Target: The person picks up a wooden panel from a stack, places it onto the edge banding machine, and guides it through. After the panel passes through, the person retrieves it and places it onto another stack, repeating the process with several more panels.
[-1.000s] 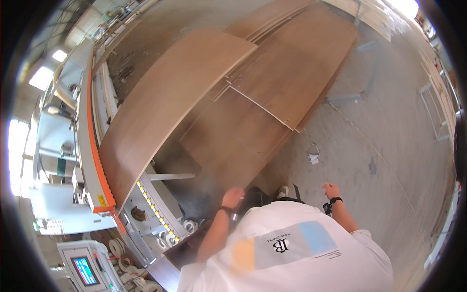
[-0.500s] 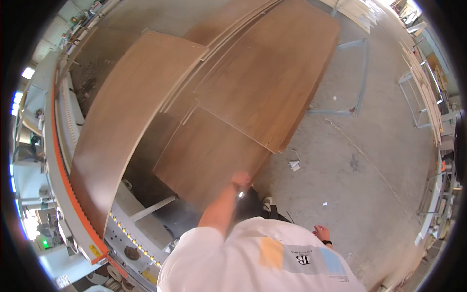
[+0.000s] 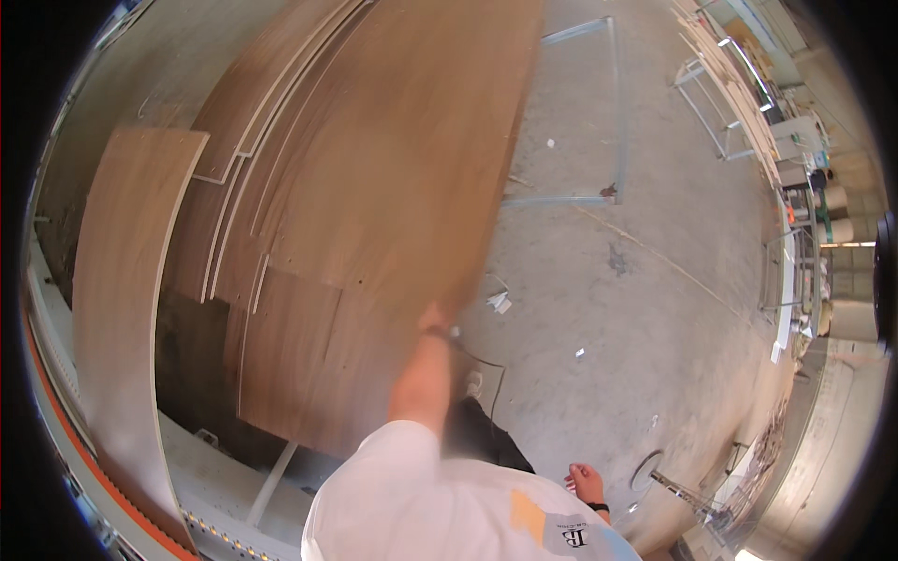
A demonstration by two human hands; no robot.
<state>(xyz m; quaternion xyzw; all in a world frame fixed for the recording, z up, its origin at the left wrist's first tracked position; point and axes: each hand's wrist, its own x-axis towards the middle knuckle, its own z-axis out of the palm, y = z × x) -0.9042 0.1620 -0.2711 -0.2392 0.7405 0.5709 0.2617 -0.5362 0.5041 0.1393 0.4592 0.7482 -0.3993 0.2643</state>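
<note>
My left hand point(image 3: 435, 318) is stretched forward to the near right corner of a large brown wooden panel point(image 3: 393, 159). Motion smears its fingers, so their grip cannot be made out. This panel lies on a stack, and a lower brown panel point(image 3: 295, 365) juts out beneath it toward me. My right hand point(image 3: 586, 482) hangs low beside my body above the concrete floor, fingers loosely bent and apart, with nothing seen in it.
Left of the stack, a long narrow panel point(image 3: 126, 280) rests on a machine with an orange edge strip point(image 3: 84, 458). A grey metal frame point(image 3: 617, 103) lies on the floor to the right. Paper scraps point(image 3: 500, 302) and a dark cable point(image 3: 500, 393) lie nearby. Wood strips point(image 3: 734, 84) sit on a rack.
The view has swung right, shifting the stack and machine leftward. My left hand has gone from the lower panel's near edge to the upper panel's corner. My right hand stays low at my side.
</note>
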